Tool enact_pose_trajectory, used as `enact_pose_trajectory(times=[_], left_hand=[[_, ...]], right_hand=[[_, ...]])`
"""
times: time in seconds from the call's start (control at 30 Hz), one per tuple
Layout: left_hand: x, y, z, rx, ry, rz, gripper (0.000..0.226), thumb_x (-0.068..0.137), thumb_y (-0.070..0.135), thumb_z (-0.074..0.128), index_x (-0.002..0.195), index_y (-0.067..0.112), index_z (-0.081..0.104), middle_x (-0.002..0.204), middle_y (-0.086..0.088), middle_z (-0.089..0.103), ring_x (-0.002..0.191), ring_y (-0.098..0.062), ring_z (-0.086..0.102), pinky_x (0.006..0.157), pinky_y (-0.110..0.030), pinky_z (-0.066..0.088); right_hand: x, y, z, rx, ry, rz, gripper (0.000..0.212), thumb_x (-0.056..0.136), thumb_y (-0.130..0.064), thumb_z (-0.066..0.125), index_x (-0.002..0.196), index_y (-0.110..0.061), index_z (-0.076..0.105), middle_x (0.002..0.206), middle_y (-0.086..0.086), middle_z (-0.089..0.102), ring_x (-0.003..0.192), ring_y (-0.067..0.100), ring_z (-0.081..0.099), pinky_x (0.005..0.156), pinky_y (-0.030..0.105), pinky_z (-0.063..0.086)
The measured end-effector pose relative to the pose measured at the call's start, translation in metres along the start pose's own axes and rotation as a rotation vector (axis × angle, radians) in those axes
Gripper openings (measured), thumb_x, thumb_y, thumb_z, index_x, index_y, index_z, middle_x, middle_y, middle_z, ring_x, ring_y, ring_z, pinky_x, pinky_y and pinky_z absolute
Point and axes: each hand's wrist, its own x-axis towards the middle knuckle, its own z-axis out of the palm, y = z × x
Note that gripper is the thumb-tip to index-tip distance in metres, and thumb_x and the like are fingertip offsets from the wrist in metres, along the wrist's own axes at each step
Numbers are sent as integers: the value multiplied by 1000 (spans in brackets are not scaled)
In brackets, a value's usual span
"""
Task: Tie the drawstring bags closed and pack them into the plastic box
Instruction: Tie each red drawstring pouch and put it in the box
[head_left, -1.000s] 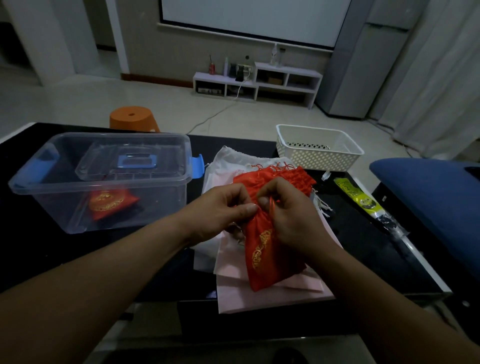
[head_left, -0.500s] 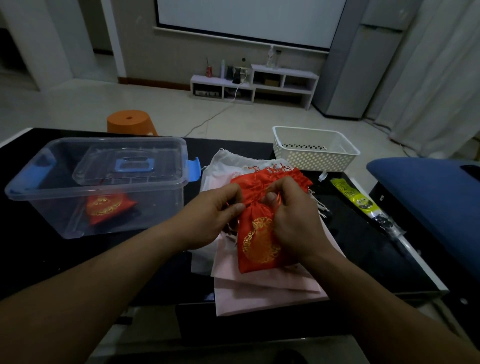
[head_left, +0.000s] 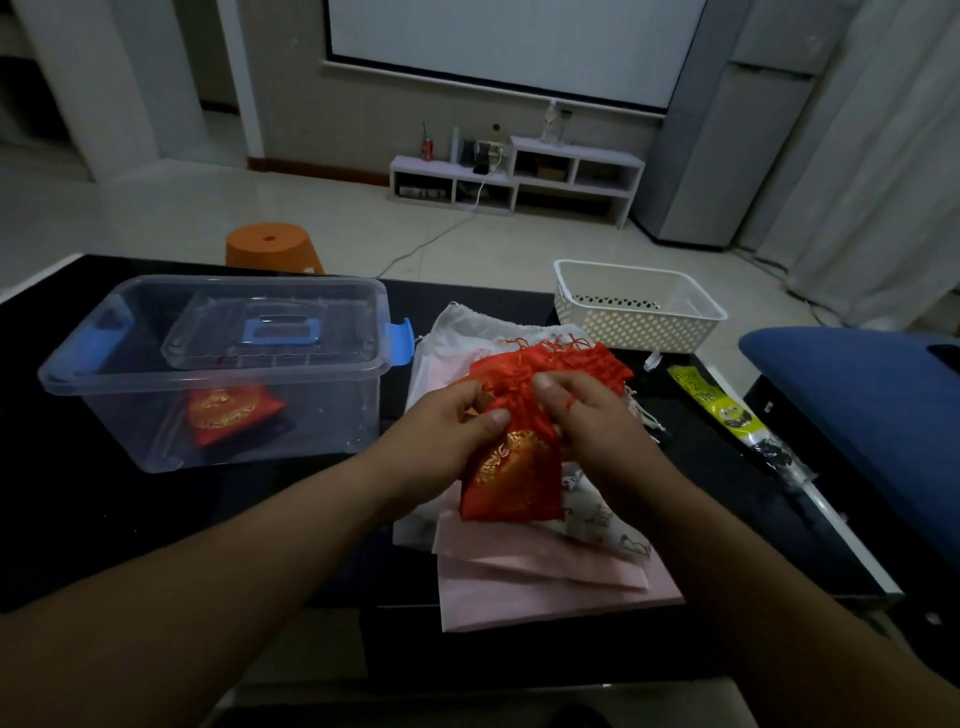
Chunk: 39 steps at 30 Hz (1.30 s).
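A red drawstring bag (head_left: 511, 480) with gold embroidery hangs over the pile of bags, its neck bunched tight. My left hand (head_left: 451, 436) pinches the gathered neck from the left. My right hand (head_left: 587, 415) pinches it from the right, with red cord running across its fingers. Under them lie several flat pink and white bags (head_left: 545, 571), and more red bags (head_left: 582, 358) rest behind my hands. The clear plastic box (head_left: 156, 431) stands to the left with its lid (head_left: 270, 332) on. Inside it lies one red bag (head_left: 231, 415).
A white perforated basket (head_left: 639, 327) sits at the back right of the black table (head_left: 78, 519). A yellow-green packet (head_left: 722, 410) lies near the table's right edge. A blue cushion (head_left: 857, 384) is at the right. An orange stool (head_left: 272, 247) stands behind the table.
The red bag's neck has been drawn tighter and the bag now hangs shorter and rounder between my hands. My hands rose slightly and the view shifted a little.
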Motion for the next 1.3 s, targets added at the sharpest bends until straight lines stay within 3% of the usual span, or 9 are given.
enact_pose_trajectory(times=[0.1, 0.2, 0.37, 0.47, 0.7, 0.8, 0.9, 1.13, 1.3], left_hand=[[-4, 4, -2, 69, 96, 92, 13, 105, 25, 58, 110, 17, 67, 101, -2, 79, 95, -17, 76, 84, -40, 64], [-11, 8, -6, 203, 264, 207, 13, 104, 34, 60, 95, 28, 66, 93, 2, 76, 88, -16, 75, 83, -52, 62], [-25, 43, -32, 315, 446, 354, 14, 105, 37, 56, 98, 28, 63, 93, 5, 71, 84, -7, 70, 75, -40, 62], [-30, 70, -79, 322, 530, 312, 11, 106, 35, 54, 112, 28, 60, 103, 6, 67, 90, -7, 68, 74, -31, 60], [-27, 74, -179, 314, 599, 73, 39, 104, 21, 59, 142, 21, 50, 113, -7, 69, 98, -16, 67, 71, -28, 53], [-23, 65, -196, 432, 578, -14, 46, 102, 29, 62, 146, 20, 50, 120, -7, 68, 102, -21, 68, 84, -42, 59], [-23, 62, -200, 641, 583, -84, 55, 101, 37, 61, 150, 18, 46, 134, -9, 62, 109, -24, 61, 93, -43, 54], [-24, 79, -145, 724, 595, 219, 21, 104, 30, 60, 122, 21, 65, 107, 9, 63, 99, -10, 60, 70, -16, 40], [-14, 79, -83, 718, 475, 414, 10, 102, 24, 60, 105, 20, 70, 96, 11, 68, 90, -3, 63, 79, -28, 53]], right_hand=[[-5, -4, -4, 110, -221, 73, 23, 99, -28, 66, 111, -10, 74, 105, 12, 78, 98, 27, 75, 85, 42, 60], [-6, -7, 1, 125, -188, 32, 15, 98, -20, 66, 103, -7, 73, 90, 9, 77, 83, 24, 74, 72, 36, 60], [0, -36, 32, 200, -154, -33, 24, 100, -24, 64, 109, -2, 68, 94, 22, 72, 85, 34, 70, 80, 48, 60], [14, -75, 64, 54, -158, -126, 15, 102, -23, 62, 107, -10, 68, 80, 11, 72, 67, 23, 68, 60, 34, 56], [77, -122, 151, -188, -126, -94, 13, 102, -22, 61, 100, -10, 65, 82, 14, 69, 57, 17, 64, 47, 23, 50], [91, -112, 160, -429, -49, -105, 25, 100, -35, 62, 97, -11, 68, 88, 12, 71, 75, 22, 69, 73, 37, 61], [88, -99, 145, -576, 115, -156, 45, 95, -49, 61, 119, -12, 62, 109, 1, 67, 99, 21, 63, 82, 37, 51], [46, -66, 89, -525, 166, -206, 14, 97, -35, 60, 100, -22, 63, 89, -11, 64, 82, 6, 61, 71, 33, 49], [35, -47, 43, -399, 272, -172, 10, 99, -24, 59, 101, -20, 68, 95, -10, 67, 89, 5, 63, 71, 23, 46]])
